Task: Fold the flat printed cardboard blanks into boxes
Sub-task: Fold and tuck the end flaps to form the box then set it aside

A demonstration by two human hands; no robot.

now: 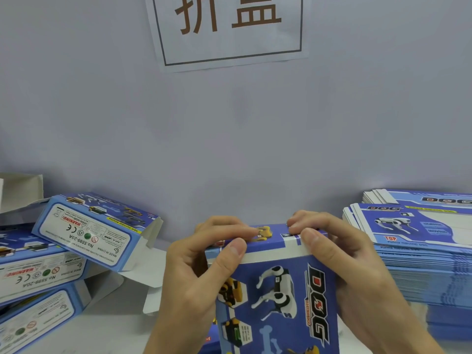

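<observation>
A blue printed box with robot dog pictures and the word DOG stands upright in front of me, low in the middle of the view. My left hand grips its upper left corner, thumb on the front face, fingers curled over the top flap. My right hand grips the upper right corner the same way, thumb on the white top edge. A tall stack of flat blanks lies at the right. Several folded boxes lie piled at the left.
A white tabletop runs under everything. A pale wall rises close behind, with a paper sign taped high on it. Open white flaps of the left boxes stick out toward the middle.
</observation>
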